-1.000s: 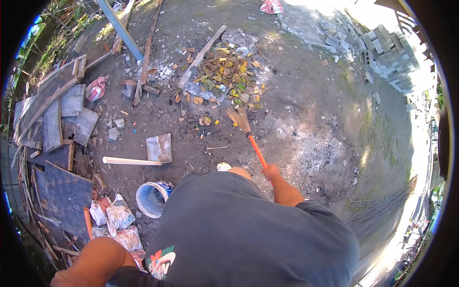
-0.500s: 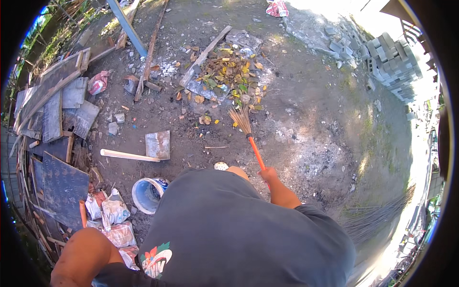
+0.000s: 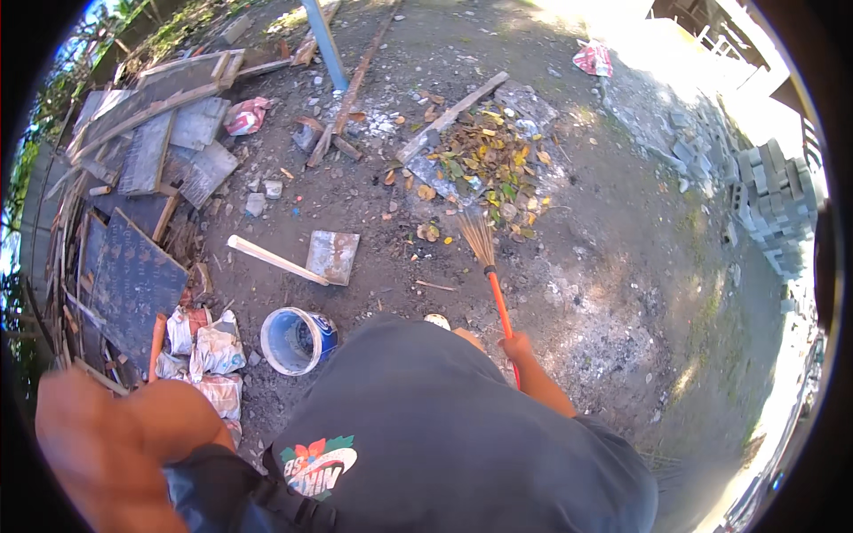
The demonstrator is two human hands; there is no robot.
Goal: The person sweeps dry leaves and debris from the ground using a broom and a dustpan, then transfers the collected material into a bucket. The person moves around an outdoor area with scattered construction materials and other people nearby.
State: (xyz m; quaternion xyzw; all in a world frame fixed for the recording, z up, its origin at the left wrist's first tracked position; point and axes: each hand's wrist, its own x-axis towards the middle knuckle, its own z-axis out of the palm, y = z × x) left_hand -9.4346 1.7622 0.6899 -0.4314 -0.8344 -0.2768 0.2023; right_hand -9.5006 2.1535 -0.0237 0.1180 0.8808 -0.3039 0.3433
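Note:
My right hand (image 3: pixel 516 347) is closed round the orange handle of a stick broom (image 3: pixel 500 302). Its spread bristles (image 3: pixel 477 238) touch the dirt at the near edge of a heap of yellow, green and brown leaves (image 3: pixel 498 164). The heap lies partly on a grey board, with a wooden plank (image 3: pixel 453 115) along its left side. At the lower left my bent left arm (image 3: pixel 173 417) is raised close to the camera and smeared by motion. The fingers of my left hand cannot be made out, and I see nothing held there.
A white and blue bucket (image 3: pixel 293 342) stands left of my body, beside several filled bags (image 3: pixel 216 346). Beyond it lies a square metal plate (image 3: pixel 334 256) with a pale wooden handle. Scrap boards (image 3: pixel 133 275) crowd the left, and grey hollow blocks (image 3: pixel 777 200) are stacked far right.
The view has shifted, so the ground things sit further right in it. My left arm has come up. The bristles stay near the leaf heap, and my right hand keeps its grip.

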